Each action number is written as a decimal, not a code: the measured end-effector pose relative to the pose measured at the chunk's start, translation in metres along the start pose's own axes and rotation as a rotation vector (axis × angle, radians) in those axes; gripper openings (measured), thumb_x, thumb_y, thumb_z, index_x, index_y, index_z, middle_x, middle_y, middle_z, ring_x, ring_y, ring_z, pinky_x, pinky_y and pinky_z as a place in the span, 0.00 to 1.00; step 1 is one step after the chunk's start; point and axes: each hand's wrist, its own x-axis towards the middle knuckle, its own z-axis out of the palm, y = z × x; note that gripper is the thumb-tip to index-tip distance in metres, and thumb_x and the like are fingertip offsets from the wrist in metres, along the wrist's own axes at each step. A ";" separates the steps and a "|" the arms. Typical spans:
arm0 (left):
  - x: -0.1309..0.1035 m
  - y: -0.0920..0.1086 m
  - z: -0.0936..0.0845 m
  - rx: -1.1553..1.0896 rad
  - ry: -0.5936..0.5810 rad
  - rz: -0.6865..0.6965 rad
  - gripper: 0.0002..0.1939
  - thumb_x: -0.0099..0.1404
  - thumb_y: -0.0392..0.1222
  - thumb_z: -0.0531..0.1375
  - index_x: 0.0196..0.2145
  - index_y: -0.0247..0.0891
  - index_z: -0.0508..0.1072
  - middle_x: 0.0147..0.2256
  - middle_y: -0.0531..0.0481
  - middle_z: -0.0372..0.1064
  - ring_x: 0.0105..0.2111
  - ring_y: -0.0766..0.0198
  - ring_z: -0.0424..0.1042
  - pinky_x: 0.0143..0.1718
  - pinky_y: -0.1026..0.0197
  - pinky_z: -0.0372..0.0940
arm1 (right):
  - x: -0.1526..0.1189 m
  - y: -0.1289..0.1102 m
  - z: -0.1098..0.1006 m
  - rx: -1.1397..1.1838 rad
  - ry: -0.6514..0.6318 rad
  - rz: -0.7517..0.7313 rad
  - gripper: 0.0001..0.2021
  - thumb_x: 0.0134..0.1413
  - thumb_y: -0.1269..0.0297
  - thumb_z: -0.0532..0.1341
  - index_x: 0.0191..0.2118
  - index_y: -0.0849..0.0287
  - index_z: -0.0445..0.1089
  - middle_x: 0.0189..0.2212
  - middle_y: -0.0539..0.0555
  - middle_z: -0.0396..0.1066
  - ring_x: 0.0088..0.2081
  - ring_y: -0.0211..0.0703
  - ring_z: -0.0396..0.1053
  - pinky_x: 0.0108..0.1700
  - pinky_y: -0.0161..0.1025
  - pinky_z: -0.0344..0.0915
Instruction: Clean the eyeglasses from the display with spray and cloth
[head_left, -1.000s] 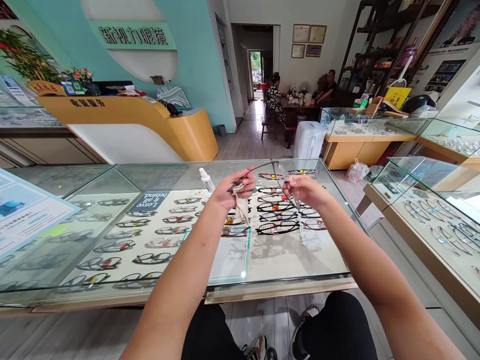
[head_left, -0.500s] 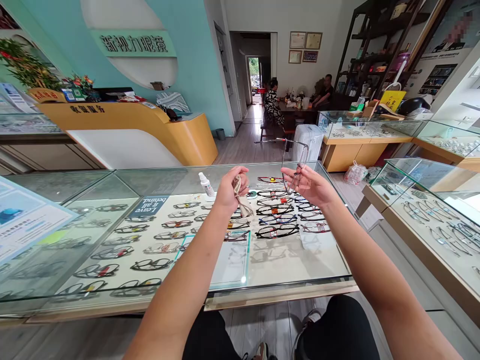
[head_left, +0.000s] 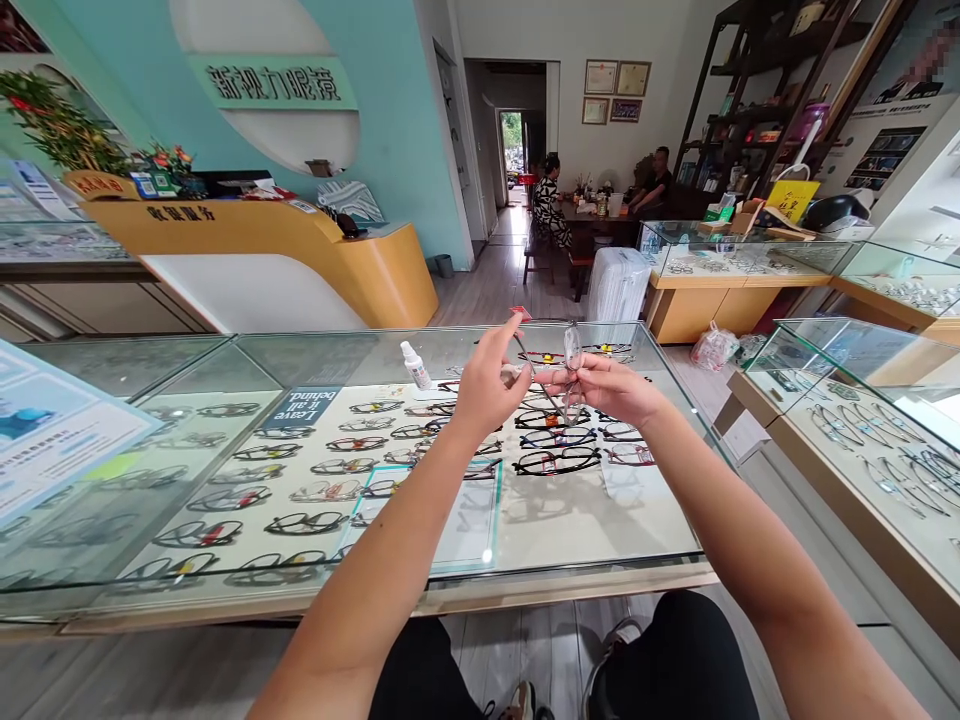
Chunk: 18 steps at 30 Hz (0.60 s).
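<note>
My right hand [head_left: 619, 388] pinches a pair of eyeglasses [head_left: 573, 348] by the front, the lenses turned nearly edge-on to me. One temple reaches left to my left hand [head_left: 491, 380], which is closed, its index finger raised beside a small red tag [head_left: 521, 313]. A pale bit of cloth [head_left: 511, 372] shows by the left thumb; the rest is hidden in the hand. Both hands are above the glass display case [head_left: 592, 530], where rows of eyeglass frames [head_left: 556, 460] lie. A white spray bottle [head_left: 415, 366] stands on the glass to the left.
A blue and white printed sheet [head_left: 60, 430] is at the left. More glass cases [head_left: 862, 400] stand to the right. Behind are a curved yellow counter [head_left: 300, 235], a wrapped suitcase [head_left: 617, 285] and two people at a table.
My left hand has moved right and turned, meeting the eyeglasses' temple; the cloth hanging from it is now mostly hidden. My right hand has lowered and turned the eyeglasses.
</note>
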 end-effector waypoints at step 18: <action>-0.001 -0.014 0.005 0.022 0.023 -0.083 0.19 0.73 0.61 0.66 0.44 0.44 0.85 0.39 0.47 0.72 0.32 0.61 0.68 0.39 0.59 0.59 | -0.001 -0.012 -0.010 0.007 0.379 -0.256 0.19 0.54 0.42 0.74 0.39 0.47 0.71 0.62 0.52 0.80 0.59 0.54 0.79 0.60 0.56 0.76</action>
